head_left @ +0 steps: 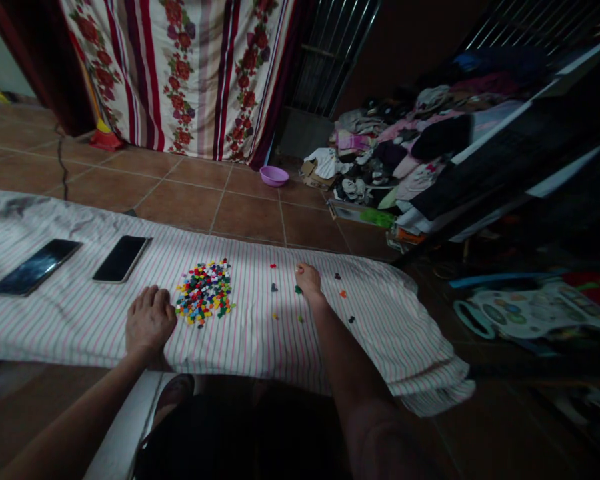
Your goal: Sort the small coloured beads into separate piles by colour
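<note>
My left hand (150, 319) rests palm down on the striped cloth (250, 333), its fingers stretched forward with nothing visible in them. Right beside it spreads a pile of small multicoloured pieces (203, 291). Farther right, my right hand (309, 279) is closed in a pinch low over the cloth; what its fingertips hold is too small to make out. Close by this hand lies a dark green piece (298, 289). Around it are small groups: red (273, 266), grey (274, 287), yellow (275, 317), light green (301, 319), dark (337, 276), orange (343, 293) and black (351, 320).
Two phones, one darker (36, 267) and one pale-edged (121, 259), lie at the left of the cloth. Beyond are a tiled floor (180, 200), a purple basin (274, 176), a floral curtain (200, 80) and a clothes heap (380, 143).
</note>
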Motion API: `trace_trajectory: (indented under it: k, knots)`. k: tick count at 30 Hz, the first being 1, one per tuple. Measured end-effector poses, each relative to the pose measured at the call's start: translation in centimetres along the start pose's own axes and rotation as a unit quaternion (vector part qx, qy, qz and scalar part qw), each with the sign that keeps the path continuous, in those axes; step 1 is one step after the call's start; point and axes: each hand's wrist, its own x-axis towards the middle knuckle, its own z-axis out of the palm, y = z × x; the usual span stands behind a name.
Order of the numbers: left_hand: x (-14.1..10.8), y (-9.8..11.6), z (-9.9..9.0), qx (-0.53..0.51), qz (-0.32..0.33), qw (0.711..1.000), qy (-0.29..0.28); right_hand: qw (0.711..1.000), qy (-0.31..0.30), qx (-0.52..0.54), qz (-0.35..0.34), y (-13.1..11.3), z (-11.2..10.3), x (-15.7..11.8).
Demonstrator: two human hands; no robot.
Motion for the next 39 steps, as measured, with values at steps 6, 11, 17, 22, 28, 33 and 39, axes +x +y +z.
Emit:
trace_trajectory:
  k: [6, 11, 17, 22, 28, 33, 39]
  knots:
    - [0.0, -0.2, 0.2, 0.012, 0.01, 1.0, 0.012, 1.0, 0.009, 0.007, -0.002, 0.0, 0.6, 0.6]
    - [0.0, -0.2, 0.3, 0.021, 0.015, 0.999, 0.022, 0.999, 0.011, 0.035, 0.01, 0.2, 0.7, 0.7]
    - [0.0, -0.2, 0.2, -0.004, 0.01, 1.0, 0.015, 0.998, 0.021, 0.052, 0.001, 0.4, 0.7, 0.8]
    - [0.0, -0.3, 0.3, -0.006, 0.009, 1.0, 0.008, 0.999, 0.034, 0.042, -0.004, 0.3, 0.0, 0.4]
    - [0.0, -0.3, 0.5, -0.01, 0.003, 1.0, 0.012, 0.991, 0.085, 0.084, -0.063, -1.5, -0.6, -1.9]
    - [-0.1, -0.4, 0.6, -0.017, 0.003, 1.0, 0.009, 0.982, 0.03, 0.136, -0.125, -4.6, -0.2, -5.4]
    - [0.0, -0.5, 0.7, -0.026, -0.002, 1.0, 0.013, 0.96, -0.043, 0.184, -0.205, -8.4, 1.5, -9.8]
